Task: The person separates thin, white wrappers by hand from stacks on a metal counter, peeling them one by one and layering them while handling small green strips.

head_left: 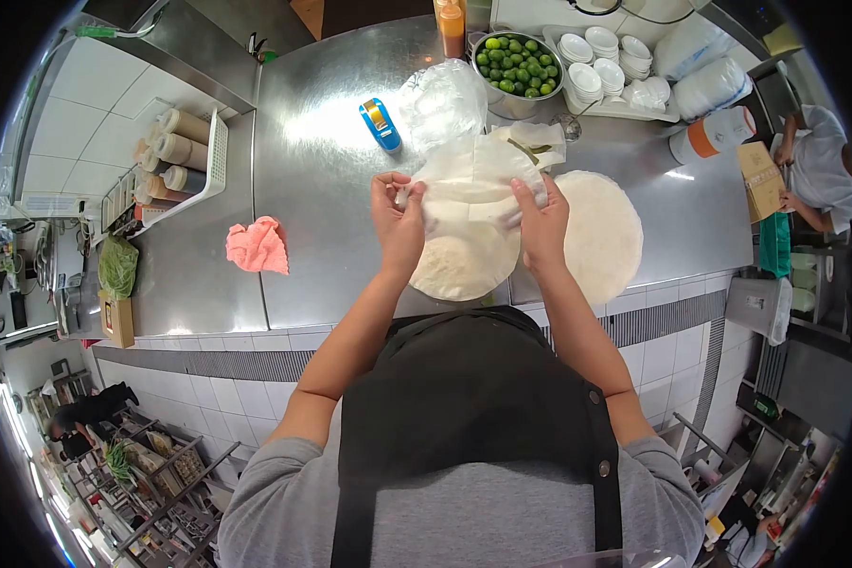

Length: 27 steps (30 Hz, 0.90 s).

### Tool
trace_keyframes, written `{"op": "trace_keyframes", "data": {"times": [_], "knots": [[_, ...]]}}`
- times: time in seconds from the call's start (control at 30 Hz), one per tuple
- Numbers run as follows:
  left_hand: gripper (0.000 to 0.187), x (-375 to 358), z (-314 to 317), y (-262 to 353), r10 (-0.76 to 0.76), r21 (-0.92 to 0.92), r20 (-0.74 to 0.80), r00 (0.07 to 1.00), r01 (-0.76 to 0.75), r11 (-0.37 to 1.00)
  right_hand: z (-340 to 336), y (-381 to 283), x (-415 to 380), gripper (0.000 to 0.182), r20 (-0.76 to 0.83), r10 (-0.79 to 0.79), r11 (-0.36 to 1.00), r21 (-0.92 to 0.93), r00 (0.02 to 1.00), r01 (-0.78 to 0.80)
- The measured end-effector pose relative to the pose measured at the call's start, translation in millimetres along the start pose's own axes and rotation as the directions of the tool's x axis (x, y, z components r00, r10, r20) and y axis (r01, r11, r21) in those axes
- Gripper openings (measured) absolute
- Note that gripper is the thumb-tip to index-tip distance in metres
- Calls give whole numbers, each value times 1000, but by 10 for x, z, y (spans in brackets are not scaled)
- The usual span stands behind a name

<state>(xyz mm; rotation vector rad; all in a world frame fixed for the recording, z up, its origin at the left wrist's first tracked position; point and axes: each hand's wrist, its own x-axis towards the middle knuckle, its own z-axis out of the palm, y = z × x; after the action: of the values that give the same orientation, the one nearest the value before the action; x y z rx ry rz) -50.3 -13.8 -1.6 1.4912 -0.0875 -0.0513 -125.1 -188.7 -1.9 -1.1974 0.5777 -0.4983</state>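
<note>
My left hand (pixel 400 210) is closed on the left edge of a thin, whitish, see-through sheet (pixel 471 185), thumb on top. At the opposite edge my right hand (pixel 542 210) grips the same sheet. Between my forearms a pale flat round (pixel 459 270), like a large flour tortilla, lies on the steel counter, partly covered by the sheet. A second, larger pale round (pixel 598 232) rests just right of my right hand. Beyond the sheet sits a whitish wrapper (pixel 542 142) with dark green strips showing. Crumpled clear plastic (pixel 443 102) lies behind my left hand.
A blue tape dispenser (pixel 381 125) and a pink cloth (pixel 257 246) are on the steel counter (pixel 327 199). At the back stand a bowl of limes (pixel 517 68), sauce bottles (pixel 452 28) and a tray of white cups (pixel 625 110). A person (pixel 822 166) is at right.
</note>
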Motion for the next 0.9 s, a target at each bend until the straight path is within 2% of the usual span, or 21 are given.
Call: {"op": "trace_keyframes", "data": {"times": [0.03,0.1,0.13,0.17,0.2,0.23,0.27,0.3,0.33,0.37,0.43,0.57,0.63,0.67,0.73,0.8,0.87,0.9], "knots": [[22,8,-33,3,0,0,-3,1000,0,1000,12,5,-10,22,3,1,1000,-1,1000,-1],[11,10,-125,44,-66,76,149,987,55,996,55,-30,-63,20,43,-126,989,-70,991,129],[15,19,-156,57,-102,115,224,969,78,990,63,-88,-78,20,45,-125,989,-70,991,128],[15,48,-171,39,-102,115,223,970,78,990,59,-165,-88,21,65,-84,989,-117,994,91],[22,88,-175,24,44,149,346,937,-101,984,54,-214,-90,23,84,-42,985,-165,996,56],[29,112,-185,16,177,161,467,866,-280,946,26,-195,-68,23,86,-41,985,-166,996,54],[29,115,-208,16,177,162,465,867,-280,946,-18,-161,-28,22,110,-122,953,-265,986,147],[31,114,-216,75,88,151,467,880,-177,972,-49,-172,4,21,142,-200,902,-359,969,239],[33,113,-220,138,-2,140,470,883,-72,987,-98,-202,23,21,144,-201,902,-359,969,240],[33,111,-225,202,-1,139,468,884,-73,988,-158,-248,31,21,155,-153,929,-313,976,195],[32,105,-243,333,-85,14,404,911,87,996,-291,-320,40,18,171,-63,954,-279,983,110],[31,139,-311,544,-84,-20,381,921,100,995,-433,-332,38,15,137,-8,984,-176,991,32],[30,198,-410,698,-235,133,383,893,198,971,-459,-361,36,15,85,-9,994,-110,996,19],[30,238,-462,671,-234,132,383,893,198,971,-466,-380,31,15,86,-11,994,-111,996,20],[30,328,-524,631,-235,18,413,880,250,968,-403,-550,2,15,51,-57,996,-70,997,60],[30,356,-566,616,-253,49,407,878,255,966,-362,-673,-18,15,60,-82,991,-100,995,88],[30,366,-559,588,-150,140,408,900,100,985,-345,-722,-48,14,65,-105,985,-130,992,113],[30,353,-535,577,-151,140,412,899,101,985,-337,-733,-58,13,104,-164,962,-202,981,182]]}}
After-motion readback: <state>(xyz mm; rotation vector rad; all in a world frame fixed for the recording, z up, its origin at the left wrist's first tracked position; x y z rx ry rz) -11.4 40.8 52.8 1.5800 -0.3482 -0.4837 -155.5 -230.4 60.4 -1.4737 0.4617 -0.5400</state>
